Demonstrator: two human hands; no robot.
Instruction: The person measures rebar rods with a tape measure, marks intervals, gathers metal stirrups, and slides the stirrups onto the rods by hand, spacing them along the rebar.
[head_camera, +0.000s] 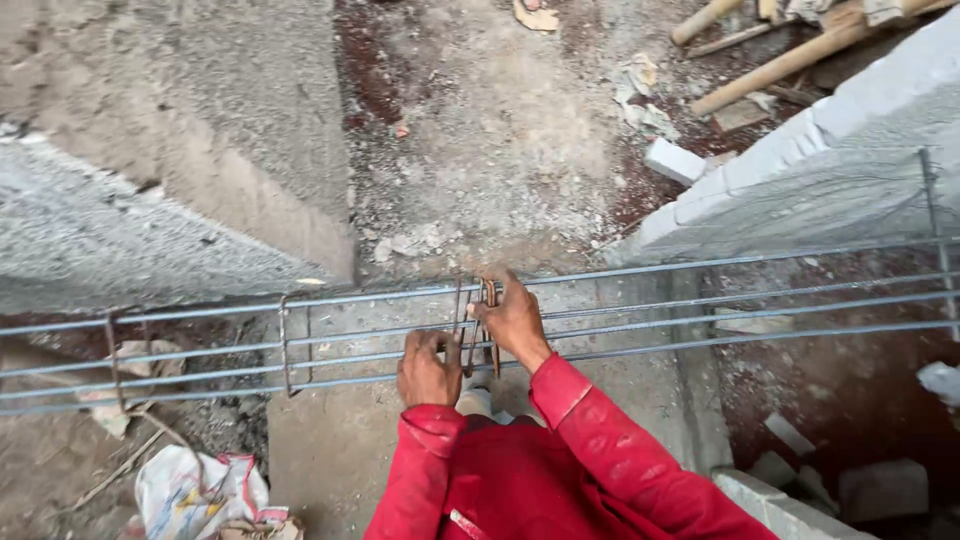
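Several long steel bars (700, 300) run left to right across the view, forming a cage. Rusty rectangular stirrups (478, 325) hang bunched around the bars at the middle. My right hand (513, 320) grips the top of these stirrups. My left hand (428, 370) is closed around a lower bar right beside them. Both arms wear red sleeves. One more stirrup (288, 345) stands further left on the bars, and another (115, 355) near the left edge.
A grey block wall (820, 170) rises at the right and a concrete mass (150, 200) at the left. Below lie rubble ground, wooden poles (780, 65), loose blocks (675, 160) and a crumpled sack (195, 495).
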